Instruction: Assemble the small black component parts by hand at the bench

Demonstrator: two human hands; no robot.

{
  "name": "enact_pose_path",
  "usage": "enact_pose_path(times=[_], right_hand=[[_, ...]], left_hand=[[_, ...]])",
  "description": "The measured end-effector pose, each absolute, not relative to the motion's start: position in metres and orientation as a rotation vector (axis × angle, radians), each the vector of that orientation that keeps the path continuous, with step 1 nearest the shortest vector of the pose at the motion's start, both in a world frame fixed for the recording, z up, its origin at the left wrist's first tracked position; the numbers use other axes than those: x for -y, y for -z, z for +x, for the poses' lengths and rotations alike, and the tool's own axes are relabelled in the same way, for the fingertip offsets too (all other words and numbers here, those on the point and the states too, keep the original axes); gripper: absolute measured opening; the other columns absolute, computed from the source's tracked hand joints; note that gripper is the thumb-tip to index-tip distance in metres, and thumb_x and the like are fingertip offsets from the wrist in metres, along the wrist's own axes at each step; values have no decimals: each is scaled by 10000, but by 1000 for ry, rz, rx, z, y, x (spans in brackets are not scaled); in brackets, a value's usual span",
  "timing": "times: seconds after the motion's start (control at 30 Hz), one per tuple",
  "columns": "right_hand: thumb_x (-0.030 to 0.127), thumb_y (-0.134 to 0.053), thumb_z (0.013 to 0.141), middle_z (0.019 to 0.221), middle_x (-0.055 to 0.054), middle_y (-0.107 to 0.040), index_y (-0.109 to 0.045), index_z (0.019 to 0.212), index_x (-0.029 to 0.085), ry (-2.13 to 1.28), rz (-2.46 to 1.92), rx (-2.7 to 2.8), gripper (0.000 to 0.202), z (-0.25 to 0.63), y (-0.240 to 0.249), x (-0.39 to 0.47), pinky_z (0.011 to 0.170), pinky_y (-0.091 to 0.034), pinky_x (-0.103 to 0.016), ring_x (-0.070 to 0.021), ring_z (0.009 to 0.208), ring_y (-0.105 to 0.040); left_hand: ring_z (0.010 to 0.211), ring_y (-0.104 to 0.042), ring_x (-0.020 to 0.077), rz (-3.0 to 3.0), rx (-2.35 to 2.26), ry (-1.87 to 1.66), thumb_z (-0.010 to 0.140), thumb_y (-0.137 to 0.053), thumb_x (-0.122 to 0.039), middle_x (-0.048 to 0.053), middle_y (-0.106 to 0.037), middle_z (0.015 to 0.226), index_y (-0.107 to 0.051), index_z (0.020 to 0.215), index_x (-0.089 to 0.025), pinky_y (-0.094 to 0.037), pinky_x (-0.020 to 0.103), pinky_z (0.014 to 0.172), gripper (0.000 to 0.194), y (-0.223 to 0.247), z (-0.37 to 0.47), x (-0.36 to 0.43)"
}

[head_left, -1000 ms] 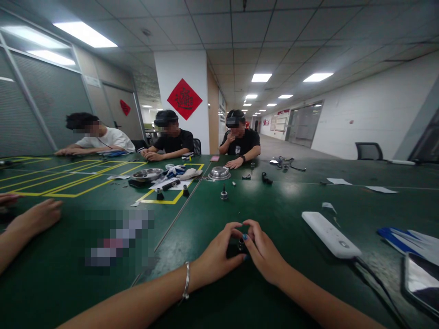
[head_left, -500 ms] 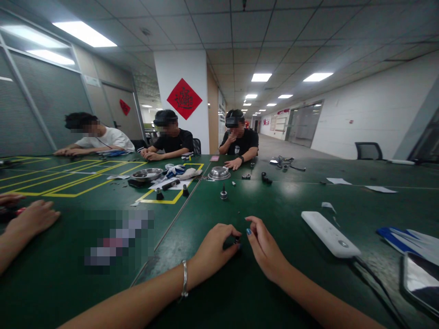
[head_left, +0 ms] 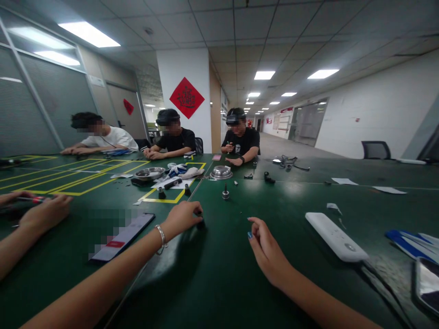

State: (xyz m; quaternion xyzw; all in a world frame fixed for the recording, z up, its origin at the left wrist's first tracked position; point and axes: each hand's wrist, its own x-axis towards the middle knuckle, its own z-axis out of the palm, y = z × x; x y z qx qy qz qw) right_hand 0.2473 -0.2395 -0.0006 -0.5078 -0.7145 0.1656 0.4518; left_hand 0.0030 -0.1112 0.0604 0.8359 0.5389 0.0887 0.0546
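Observation:
My left hand (head_left: 182,217), with a silver bracelet at the wrist, is closed in a pinch around a small dark cylindrical part (head_left: 200,224), held low over the green table (head_left: 219,283). The fingers cover most of that part, so its exact kind does not show. Off to the right, my right hand (head_left: 263,246) rests near the tabletop with thumb and index finger apart and nothing between them. A small metal piece with a dark upright tip (head_left: 225,193) stands beyond both hands. Two black tapered parts (head_left: 162,193) stand past my left hand, inside yellow tape.
A phone (head_left: 125,237) lies left of my left forearm, and a white power strip (head_left: 334,236) lies on the right. Metal bowls (head_left: 221,172), gloves (head_left: 178,170) and cables (head_left: 291,162) are farther back. A neighbour's hands (head_left: 46,214) hold a tool at left; several people sit opposite.
My left hand has moved left and away from my right hand, carrying the small dark part. My right hand stays nearly in place. The person opposite has lowered a hand from the face.

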Motion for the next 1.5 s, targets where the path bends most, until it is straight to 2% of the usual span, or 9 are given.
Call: enact_pose_path(times=[0.2,0.5,0.63,0.83,0.93,1.03,1.2,1.37,1.5], right_hand=[[248,-319,927,890,-50,-461,-282,1267,170,-465,-1234,1766,350,245,3,241,697,-431,-316,-178,754,-502],[207,-332,925,913,-56,-456,-335,1232,181,-484,-1257,1822,308,245,-5,244,710,-429,-314,-189,811,-499],[184,-343,919,927,-60,-459,-360,1214,188,-464,-1274,1853,296,244,-7,247,749,-422,-337,-197,830,-493],[175,-372,914,972,-63,-474,-417,1179,209,-357,-1264,1885,271,245,-2,247,767,-421,-333,-199,855,-493],[173,-367,922,991,-68,-478,-422,1187,209,-368,-1272,1890,273,245,-3,247,775,-424,-330,-198,865,-495],[179,-358,929,998,-72,-470,-424,1185,210,-376,-1270,1889,266,245,-6,248,786,-418,-339,-203,881,-487],[176,-358,930,1028,-73,-457,-420,1185,214,-377,-1268,1912,265,244,-6,248,795,-408,-347,-206,899,-477],[157,-376,929,1059,-70,-452,-439,1173,211,-378,-1285,1928,257,244,-9,250,822,-404,-342,-205,928,-475],[129,-383,925,1068,-65,-452,-452,1165,210,-385,-1300,1927,263,244,-12,251,828,-406,-329,-201,933,-481]], left_hand=[[1033,-530,293,2543,-2089,-233,770,-542,-388,37,-685,989,-634,971,-242,-387,362,801,265,-66,-28,78],[1093,-483,316,2542,-2283,-213,804,-456,-353,134,-645,1026,-637,1062,-203,-374,393,836,349,-60,-43,24],[1118,-457,323,2614,-2232,-192,825,-404,-312,134,-629,1090,-604,1116,-180,-356,417,875,377,-55,-41,26],[1237,-337,345,2535,-2413,-465,861,-245,-242,190,-487,1300,-339,1342,-20,-310,449,938,538,-51,-45,27],[1313,-233,350,2371,-2580,-511,814,-305,-190,246,-430,1334,-346,1317,42,-248,466,990,556,-50,-59,16],[1338,-179,362,2234,-2658,-444,787,-349,-204,262,-452,1311,-421,1273,16,-200,514,1007,538,-48,-78,4],[1307,-243,393,2312,-2523,-330,764,-398,-228,216,-567,1197,-592,1073,-90,-200,536,1005,390,-45,-94,4],[1228,-372,374,2343,-2468,-379,798,-375,-261,233,-564,1173,-556,1077,-78,-281,519,970,380,-50,-89,14],[1139,-470,379,2307,-2413,-390,808,-383,-273,237,-574,1148,-522,1107,-68,-402,471,863,388,-53,-83,12]])
